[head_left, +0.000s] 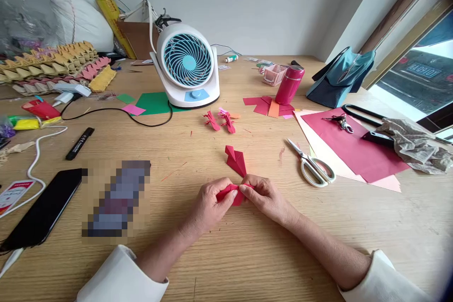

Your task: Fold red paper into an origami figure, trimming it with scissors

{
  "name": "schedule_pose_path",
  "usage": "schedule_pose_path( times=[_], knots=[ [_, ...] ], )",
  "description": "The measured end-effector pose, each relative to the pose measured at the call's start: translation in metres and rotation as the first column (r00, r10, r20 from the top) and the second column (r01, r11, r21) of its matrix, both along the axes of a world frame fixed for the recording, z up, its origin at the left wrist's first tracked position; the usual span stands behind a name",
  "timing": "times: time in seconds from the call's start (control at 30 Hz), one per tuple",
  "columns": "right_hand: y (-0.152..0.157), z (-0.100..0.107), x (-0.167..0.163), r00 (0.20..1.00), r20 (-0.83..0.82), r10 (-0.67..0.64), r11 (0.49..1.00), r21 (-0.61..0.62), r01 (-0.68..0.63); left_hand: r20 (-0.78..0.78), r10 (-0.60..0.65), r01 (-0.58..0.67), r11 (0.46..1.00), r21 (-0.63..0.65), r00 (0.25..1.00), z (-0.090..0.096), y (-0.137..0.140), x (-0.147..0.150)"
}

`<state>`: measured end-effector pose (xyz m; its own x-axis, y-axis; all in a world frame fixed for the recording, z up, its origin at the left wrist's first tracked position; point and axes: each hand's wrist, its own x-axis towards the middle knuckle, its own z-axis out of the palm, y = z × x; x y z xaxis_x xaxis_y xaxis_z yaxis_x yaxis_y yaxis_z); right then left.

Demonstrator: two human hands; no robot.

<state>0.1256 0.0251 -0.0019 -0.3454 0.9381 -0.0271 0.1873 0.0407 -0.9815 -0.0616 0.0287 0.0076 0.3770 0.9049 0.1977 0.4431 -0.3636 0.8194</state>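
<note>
Between my two hands is a small folded red paper (236, 198), pinched at its upper edge. My left hand (214, 200) grips its left side between thumb and fingers. From the other side, my right hand (265, 197) pinches the same paper, thumb close to the left thumb. Just beyond the hands lies another folded red paper piece (236, 160). Farther back rest two small red folded paper figures (212, 121), with pink bits by them. Scissors (314, 165) with white handles lie to the right, blades partly apart.
A white fan (187, 63) stands at the back. Red paper sheets (354, 146) lie at right, near a blue bag (341, 80). A pink bottle (290, 85) stands on paper scraps. Black phone (42, 207), blurred rectangular object (118, 198) and black marker (80, 144) are at left.
</note>
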Motion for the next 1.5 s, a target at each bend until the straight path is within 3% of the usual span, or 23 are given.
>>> schedule_pose_path(
  times=[0.47,0.73,0.83,1.0,1.17,1.33,1.5],
  knots=[
    [0.004,-0.009,0.003,0.994,-0.096,0.053,0.998,-0.038,-0.057,-0.024,0.096,-0.098,0.991,-0.094,0.995,-0.008,-0.002,-0.005],
    [0.009,-0.01,0.009,0.999,-0.01,0.05,0.998,-0.047,-0.051,-0.015,0.045,-0.045,0.999,-0.008,0.999,-0.01,0.001,-0.008],
    [0.01,-0.013,0.014,0.999,-0.021,0.027,0.998,-0.062,-0.028,-0.015,0.028,-0.028,0.999,-0.027,0.999,-0.007,0.002,-0.009],
    [0.009,-0.01,0.023,0.994,0.012,0.105,0.989,-0.11,-0.103,0.002,-0.012,0.012,0.997,-0.078,1.0,-0.007,0.007,-0.011],
    [0.007,-0.003,0.022,0.99,-0.066,0.124,0.991,-0.036,-0.127,-0.022,-0.015,0.012,0.995,-0.095,1.0,-0.007,0.007,-0.011],
    [0.006,-0.008,0.017,0.998,0.009,0.059,0.998,-0.026,-0.058,-0.001,0.013,-0.012,0.983,-0.182,1.0,-0.004,0.0,-0.006],
    [0.004,-0.007,0.017,0.996,0.085,0.028,0.999,0.038,-0.032,-0.049,0.144,-0.149,0.984,-0.098,0.988,-0.011,-0.006,-0.005]
  ],
)
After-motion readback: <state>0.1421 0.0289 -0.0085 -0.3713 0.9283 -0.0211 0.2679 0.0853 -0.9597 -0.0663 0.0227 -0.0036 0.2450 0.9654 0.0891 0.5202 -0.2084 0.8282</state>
